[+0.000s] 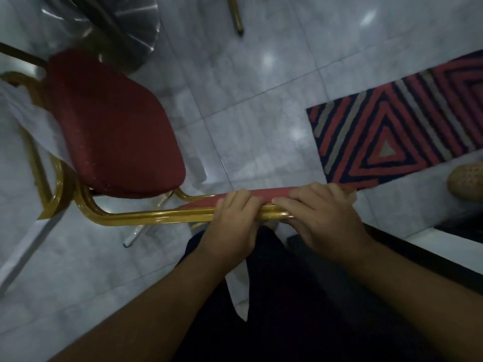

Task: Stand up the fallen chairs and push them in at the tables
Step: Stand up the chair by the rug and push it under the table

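Observation:
A chair with a dark red padded seat (112, 131) and a gold metal frame (146, 216) stands below me on the tiled floor. Its red-padded backrest top (271, 193) runs across the middle of the view. My left hand (235, 218) and my right hand (321, 218) both grip that backrest top side by side, fingers curled over its far edge. The seat points away to the upper left, where a white tablecloth (34, 121) drapes over part of the frame.
A shiny metal table base (122, 35) stands at the upper left. Another gold chair leg (236, 17) shows at the top. A red, black and grey patterned rug (397, 126) lies at right, a tan shoe (466, 181) beside it.

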